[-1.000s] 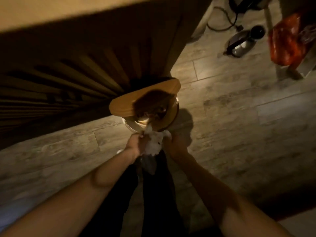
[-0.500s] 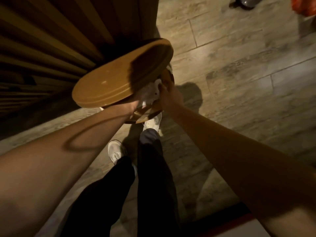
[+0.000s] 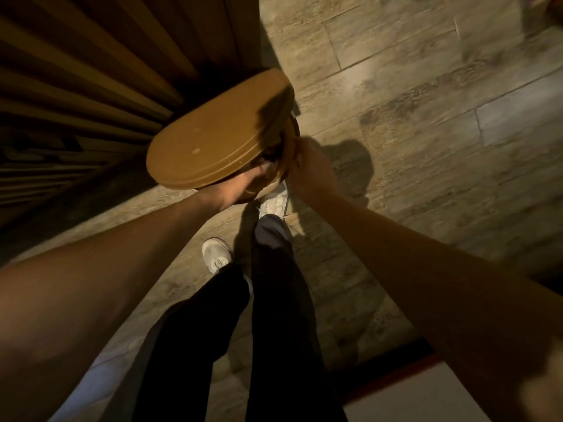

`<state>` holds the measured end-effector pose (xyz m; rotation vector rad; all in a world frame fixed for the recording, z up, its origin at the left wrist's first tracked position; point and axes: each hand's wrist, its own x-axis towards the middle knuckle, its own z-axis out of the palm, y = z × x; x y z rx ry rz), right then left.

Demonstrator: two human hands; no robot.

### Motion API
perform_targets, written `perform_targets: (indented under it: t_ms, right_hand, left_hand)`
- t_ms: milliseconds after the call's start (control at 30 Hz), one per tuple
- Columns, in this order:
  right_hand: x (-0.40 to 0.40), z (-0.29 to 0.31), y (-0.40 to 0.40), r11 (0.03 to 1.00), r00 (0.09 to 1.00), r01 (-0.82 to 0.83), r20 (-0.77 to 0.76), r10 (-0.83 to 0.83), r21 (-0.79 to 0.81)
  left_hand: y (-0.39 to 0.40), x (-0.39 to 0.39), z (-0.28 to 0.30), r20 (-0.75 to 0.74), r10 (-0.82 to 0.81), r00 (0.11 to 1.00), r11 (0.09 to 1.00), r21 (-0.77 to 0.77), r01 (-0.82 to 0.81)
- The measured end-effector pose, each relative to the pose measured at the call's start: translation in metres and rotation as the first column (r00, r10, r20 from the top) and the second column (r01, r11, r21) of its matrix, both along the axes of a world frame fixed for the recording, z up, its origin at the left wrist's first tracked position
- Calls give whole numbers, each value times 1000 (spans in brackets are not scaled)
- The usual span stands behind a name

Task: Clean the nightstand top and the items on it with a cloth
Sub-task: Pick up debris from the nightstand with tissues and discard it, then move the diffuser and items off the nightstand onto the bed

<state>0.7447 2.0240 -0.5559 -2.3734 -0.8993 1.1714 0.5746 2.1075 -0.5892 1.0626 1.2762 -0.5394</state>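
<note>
Wooden round tabletop sits just above your left hand, which reaches under its rim. Your right hand grips the lower shelf edge; cloth hidden, left grip unclear.

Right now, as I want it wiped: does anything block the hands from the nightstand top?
Nothing visible does. The left hand and right hand are just below the near edge of the nightstand top.

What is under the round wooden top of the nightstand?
Under the round top, the left hand reaches in and the right hand grips the lower shelf rim. What the left hand holds is hidden.
</note>
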Motion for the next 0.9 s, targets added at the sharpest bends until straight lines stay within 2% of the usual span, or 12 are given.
perform_targets:
  t_ms: [100, 133, 233, 333, 433, 533, 567, 600, 633, 700, 833, 900]
  right_hand:
    - [3, 44, -9, 999, 999, 19, 31, -20, 34]
    - [4, 59, -12, 999, 999, 10, 50, -13, 51]
    - [3, 110, -23, 995, 995, -5, 103, -5, 99]
    - [8, 155, -30, 998, 988, 8, 152, -18, 68]
    - [5, 204, -42, 999, 982, -20, 188, 14, 31]
    - [2, 257, -43, 996, 958, -38, 287, 13, 80]
    - [1, 274, -43, 996, 952, -20, 306, -9, 92]
    - [-9, 310, -50, 992, 938, -12, 344, -33, 128]
    - [-10, 322, -51, 992, 933, -21, 359, -25, 126]
    - [-1, 331, -48, 995, 927, -44, 374, 8, 88]
    - [-9, 376, -69, 997, 896, -11, 444, -26, 81]
    - [-19, 399, -81, 994, 872, 26, 484, -73, 105]
  left_hand:
    - [-9, -6, 39, 62, -51, 997, 998, -45, 54]
    - [-12, -10, 49, 98, -130, 987, 990, -33, 134]
    - [-23, -10, 101, 34, -462, 886, 885, 82, 458]
    - [-25, -3, 159, 86, -531, 843, 845, 130, 519]
    - [-20, 1, 220, -83, -739, 669, 585, 413, 698]
    - [-2, 7, 277, -113, -751, 651, 447, 639, 626]
    - [2, 7, 294, -138, -768, 626, 371, 700, 610]
    - [4, -5, 328, -192, -794, 576, 236, 776, 584]
    - [10, -8, 342, -212, -798, 564, 185, 804, 565]
    - [20, -5, 355, -230, -782, 580, 183, 804, 566]
    - [28, -25, 401, -321, -798, 510, 12, 838, 546]
    - [33, -31, 426, -336, -795, 504, -38, 858, 512]
